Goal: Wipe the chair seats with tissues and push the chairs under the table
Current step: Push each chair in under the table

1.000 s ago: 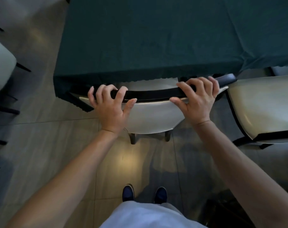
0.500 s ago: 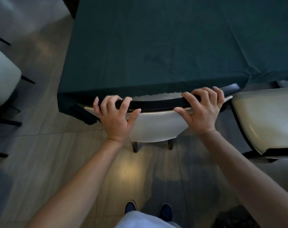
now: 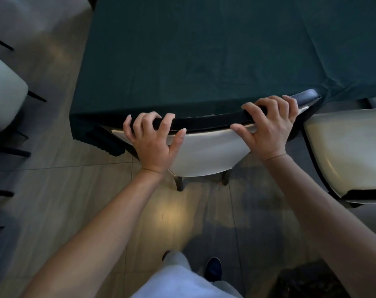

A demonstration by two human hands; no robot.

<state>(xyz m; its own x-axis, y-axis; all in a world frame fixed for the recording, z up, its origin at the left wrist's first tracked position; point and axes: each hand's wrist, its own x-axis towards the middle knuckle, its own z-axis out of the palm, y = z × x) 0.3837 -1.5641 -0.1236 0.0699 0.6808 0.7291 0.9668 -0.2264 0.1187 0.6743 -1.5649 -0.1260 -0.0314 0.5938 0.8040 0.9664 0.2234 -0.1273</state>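
My left hand (image 3: 152, 140) and right hand (image 3: 268, 124) both grip the dark top rail of the chair (image 3: 206, 153), well apart along it, thumbs on its pale back. Its seat is tucked under the green-clothed tabletop (image 3: 204, 52).

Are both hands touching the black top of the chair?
Touching. In the head view, the left hand and right hand each curl their fingers over the chair's black top rail, thumbs pressed on the pale backrest.
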